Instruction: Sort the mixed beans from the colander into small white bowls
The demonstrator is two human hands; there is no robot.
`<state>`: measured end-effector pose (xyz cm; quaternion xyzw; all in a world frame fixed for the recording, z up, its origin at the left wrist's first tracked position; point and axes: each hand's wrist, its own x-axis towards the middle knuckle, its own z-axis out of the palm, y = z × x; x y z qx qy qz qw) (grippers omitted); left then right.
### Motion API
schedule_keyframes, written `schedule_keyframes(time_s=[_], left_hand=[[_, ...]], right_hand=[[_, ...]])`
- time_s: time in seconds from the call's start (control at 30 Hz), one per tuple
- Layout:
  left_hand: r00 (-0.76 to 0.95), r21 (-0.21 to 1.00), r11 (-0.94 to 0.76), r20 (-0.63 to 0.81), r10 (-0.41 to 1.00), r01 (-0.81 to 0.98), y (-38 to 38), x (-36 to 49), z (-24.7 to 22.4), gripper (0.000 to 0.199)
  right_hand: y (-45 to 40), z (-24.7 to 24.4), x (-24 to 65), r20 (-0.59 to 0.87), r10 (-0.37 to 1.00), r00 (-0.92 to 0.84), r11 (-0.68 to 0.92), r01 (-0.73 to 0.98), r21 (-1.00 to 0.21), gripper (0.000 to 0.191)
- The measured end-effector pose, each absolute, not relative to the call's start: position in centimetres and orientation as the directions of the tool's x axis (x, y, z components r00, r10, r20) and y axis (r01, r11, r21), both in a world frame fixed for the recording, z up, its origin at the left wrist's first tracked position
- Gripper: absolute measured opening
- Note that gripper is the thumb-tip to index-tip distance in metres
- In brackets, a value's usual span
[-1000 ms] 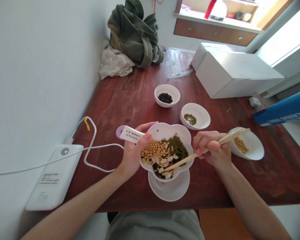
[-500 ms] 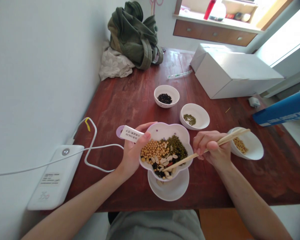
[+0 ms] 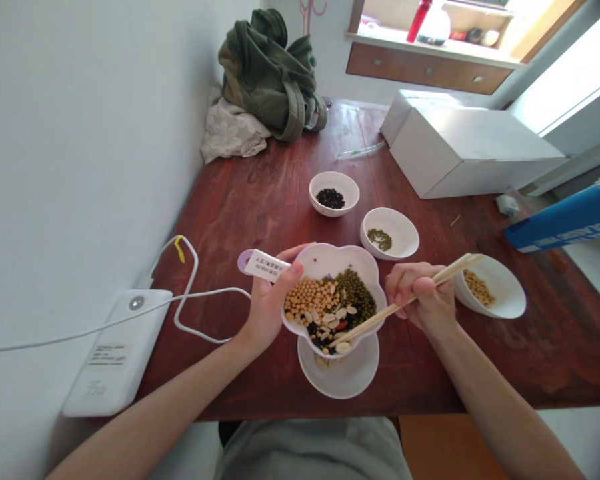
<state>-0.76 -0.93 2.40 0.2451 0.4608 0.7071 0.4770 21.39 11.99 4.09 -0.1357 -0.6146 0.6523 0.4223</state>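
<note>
My left hand (image 3: 269, 303) grips the left rim of a white flower-shaped bowl (image 3: 330, 260) holding mixed yellow, green and black beans and pale kernels. It is held tilted above a smaller white bowl (image 3: 339, 377) near the table's front edge. My right hand (image 3: 423, 297) holds a pair of wooden chopsticks (image 3: 405, 303), whose tips dip into the mix at the bowl's near side. A labelled lilac tag (image 3: 265, 265) sticks out beside my left thumb.
Three white bowls stand on the red wooden table: black beans (image 3: 333, 193), green beans (image 3: 390, 232), yellow beans (image 3: 490, 287). A white power bank (image 3: 117, 347) with cables lies left. A white box (image 3: 460, 150), green bag (image 3: 270, 70) and blue box (image 3: 565, 223) lie beyond.
The chopstick tips have shifted slightly within the mixed beans and my right hand has turned a little. The bowl stays held in the same place.
</note>
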Motion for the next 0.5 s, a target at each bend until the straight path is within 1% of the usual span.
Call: schedule_keyframes(time_s=[0.2,0.5], left_hand=[[-0.401,0.868,-0.097,-0.124,0.907,-0.487,-0.92,-0.66,2.57,0.051],[-0.403,0.869,-0.108,-0.111,0.908,-0.484,-0.73,-0.71,2.92,0.047]], right_hand=[[11.89,3.8,21.38,0.351,0.725,-0.593,0.114,-0.399,-0.91,0.053],[11.77,3.67,21.28,0.362,0.727,-0.584,0.13,-0.4,-0.907,0.058]])
